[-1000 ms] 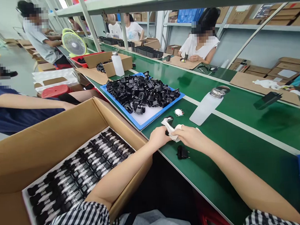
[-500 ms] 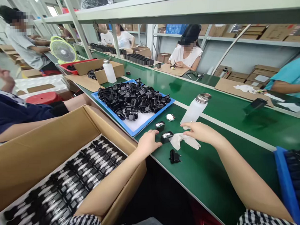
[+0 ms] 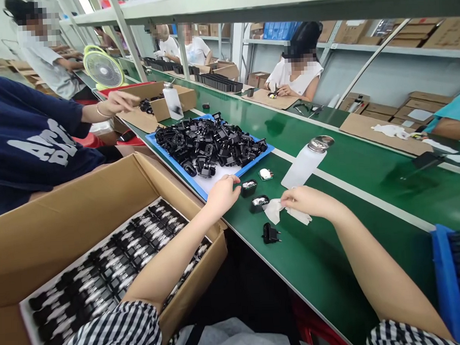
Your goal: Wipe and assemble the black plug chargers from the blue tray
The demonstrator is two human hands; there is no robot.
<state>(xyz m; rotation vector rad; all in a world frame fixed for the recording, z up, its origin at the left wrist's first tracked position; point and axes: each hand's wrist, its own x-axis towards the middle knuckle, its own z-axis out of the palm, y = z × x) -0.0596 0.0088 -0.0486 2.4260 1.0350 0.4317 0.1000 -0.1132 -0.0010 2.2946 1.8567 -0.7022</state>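
My right hand (image 3: 307, 202) pinches a crumpled white cloth (image 3: 273, 211) at the bench top, just in front of a translucent bottle with a metal cap (image 3: 304, 164). My left hand (image 3: 224, 194) hovers by the bench edge with its fingers apart and nothing in them. Beside its fingertips stands a black plug housing (image 3: 249, 189) with pale parts inside. A second open housing (image 3: 259, 204) sits nearer, touching or almost touching the cloth. Closer to me lies a black two-pin plug (image 3: 271, 234). A small circuit board with a white part (image 3: 265, 174) rests behind the housings.
A blue tray (image 3: 200, 190) heaped with black plug housings (image 3: 213, 142) stands beyond my left hand. At my left is a cardboard box (image 3: 138, 171) with rows of black and white parts. Another blue tray (image 3: 442, 275) is at right. Co-workers sit around the bench.
My left hand has moved up and away from the nearer housing. My right hand has come down onto the cloth and gripped it. A neighbour at left now reaches an arm over the bench.
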